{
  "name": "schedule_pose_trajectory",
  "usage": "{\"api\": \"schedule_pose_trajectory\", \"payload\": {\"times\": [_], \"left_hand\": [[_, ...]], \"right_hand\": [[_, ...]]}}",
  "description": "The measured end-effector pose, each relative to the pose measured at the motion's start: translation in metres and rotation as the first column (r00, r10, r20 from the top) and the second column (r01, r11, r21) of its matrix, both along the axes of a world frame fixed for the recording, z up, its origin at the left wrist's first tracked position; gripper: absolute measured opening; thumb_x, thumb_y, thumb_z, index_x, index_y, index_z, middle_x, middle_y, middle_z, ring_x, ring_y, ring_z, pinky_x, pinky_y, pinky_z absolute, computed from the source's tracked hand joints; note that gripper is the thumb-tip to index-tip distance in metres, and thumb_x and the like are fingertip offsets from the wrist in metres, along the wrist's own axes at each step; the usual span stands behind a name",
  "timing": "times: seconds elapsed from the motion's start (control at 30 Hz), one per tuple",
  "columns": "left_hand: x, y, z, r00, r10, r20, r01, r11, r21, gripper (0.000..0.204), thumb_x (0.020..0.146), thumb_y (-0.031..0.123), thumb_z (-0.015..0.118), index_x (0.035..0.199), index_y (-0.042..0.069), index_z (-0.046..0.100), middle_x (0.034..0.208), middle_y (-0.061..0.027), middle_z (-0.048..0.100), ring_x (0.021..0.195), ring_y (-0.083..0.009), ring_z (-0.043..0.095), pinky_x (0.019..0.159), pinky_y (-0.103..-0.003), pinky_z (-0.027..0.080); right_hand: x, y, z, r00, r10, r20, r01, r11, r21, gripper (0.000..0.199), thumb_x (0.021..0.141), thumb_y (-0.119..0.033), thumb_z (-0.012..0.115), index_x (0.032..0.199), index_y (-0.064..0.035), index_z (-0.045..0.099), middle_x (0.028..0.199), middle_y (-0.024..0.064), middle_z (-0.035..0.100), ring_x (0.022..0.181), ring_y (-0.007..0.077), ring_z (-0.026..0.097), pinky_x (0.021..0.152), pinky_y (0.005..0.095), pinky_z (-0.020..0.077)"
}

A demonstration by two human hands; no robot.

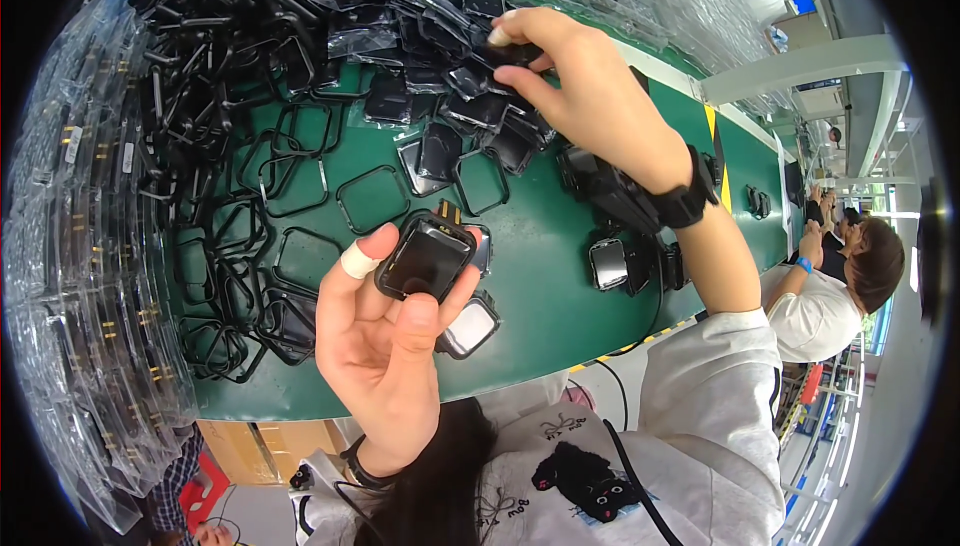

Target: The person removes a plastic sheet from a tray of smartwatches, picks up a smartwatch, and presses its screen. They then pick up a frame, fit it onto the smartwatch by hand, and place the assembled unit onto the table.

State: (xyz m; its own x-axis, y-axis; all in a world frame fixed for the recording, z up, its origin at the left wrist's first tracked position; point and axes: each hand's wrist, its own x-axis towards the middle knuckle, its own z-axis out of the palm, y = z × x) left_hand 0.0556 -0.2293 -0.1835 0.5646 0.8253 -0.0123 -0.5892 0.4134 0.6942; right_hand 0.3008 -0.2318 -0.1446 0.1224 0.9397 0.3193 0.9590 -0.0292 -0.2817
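Note:
My left hand (385,346) holds a small black square screen module (425,258) between thumb and fingers, above the near edge of the green belt (545,276). A white wrap covers the tip of one finger. My right hand (575,81) reaches out over the belt and pinches a small black piece (512,49) at the edge of a heap of bagged black squares (440,66). A black strap sits on that wrist.
Several thin black square frames (300,186) lie loose on the belt's left half. Stacks of clear plastic trays (70,276) curve along the left rim. Assembled black units (615,264) sit under my right forearm. Other people (850,276) work at the right.

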Motion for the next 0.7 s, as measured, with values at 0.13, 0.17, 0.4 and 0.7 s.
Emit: {"api": "schedule_pose_trajectory", "payload": {"times": [0.13,0.17,0.4,0.7], "left_hand": [[-0.001,0.001,-0.001,1.000,-0.010,-0.011,0.010,1.000,0.004,0.044,0.093,0.003,0.053,0.132,-0.005,0.035,0.122,-0.0224,0.054,0.112,-0.0388,0.056,0.093,-0.047,0.051],[-0.002,0.001,-0.001,1.000,0.003,-0.013,-0.003,1.000,-0.004,0.044,0.093,0.003,0.053,0.133,-0.005,0.035,0.123,-0.0223,0.054,0.113,-0.0386,0.055,0.094,-0.047,0.050],[-0.004,0.004,0.010,0.998,0.054,-0.017,-0.056,0.995,-0.077,0.053,0.092,0.005,0.055,0.138,-0.003,0.030,0.127,-0.0240,0.049,0.120,-0.0383,0.050,0.099,-0.041,0.047],[-0.003,-0.003,0.013,0.942,-0.117,0.314,0.145,0.987,-0.068,0.057,0.090,-0.005,0.050,0.140,-0.003,0.023,0.133,-0.0272,0.044,0.124,-0.0373,0.046,0.101,-0.045,0.043]], "right_hand": [[0.002,0.000,0.001,0.999,0.026,-0.044,-0.027,0.999,-0.040,0.018,0.077,-0.002,0.068,0.093,0.0021,0.061,0.102,0.0136,0.065,0.081,0.0269,0.064,0.072,0.0318,0.0530],[0.001,-0.002,0.002,0.998,0.060,-0.020,-0.061,0.998,-0.035,0.018,0.076,-0.002,0.068,0.092,0.0019,0.061,0.103,0.0136,0.065,0.084,0.0265,0.065,0.073,0.0317,0.0531],[-0.047,-0.029,0.038,0.923,0.379,0.058,-0.384,0.911,0.150,0.019,0.070,0.001,0.070,0.088,0.0026,0.062,0.098,0.0160,0.064,0.096,0.0306,0.064,0.077,0.0372,0.0545],[-0.086,-0.068,0.037,0.829,0.558,-0.043,-0.531,0.809,0.250,0.021,0.063,0.004,0.071,0.081,0.0066,0.061,0.096,0.0190,0.062,0.093,0.0361,0.063,0.077,0.0399,0.0579]]}}
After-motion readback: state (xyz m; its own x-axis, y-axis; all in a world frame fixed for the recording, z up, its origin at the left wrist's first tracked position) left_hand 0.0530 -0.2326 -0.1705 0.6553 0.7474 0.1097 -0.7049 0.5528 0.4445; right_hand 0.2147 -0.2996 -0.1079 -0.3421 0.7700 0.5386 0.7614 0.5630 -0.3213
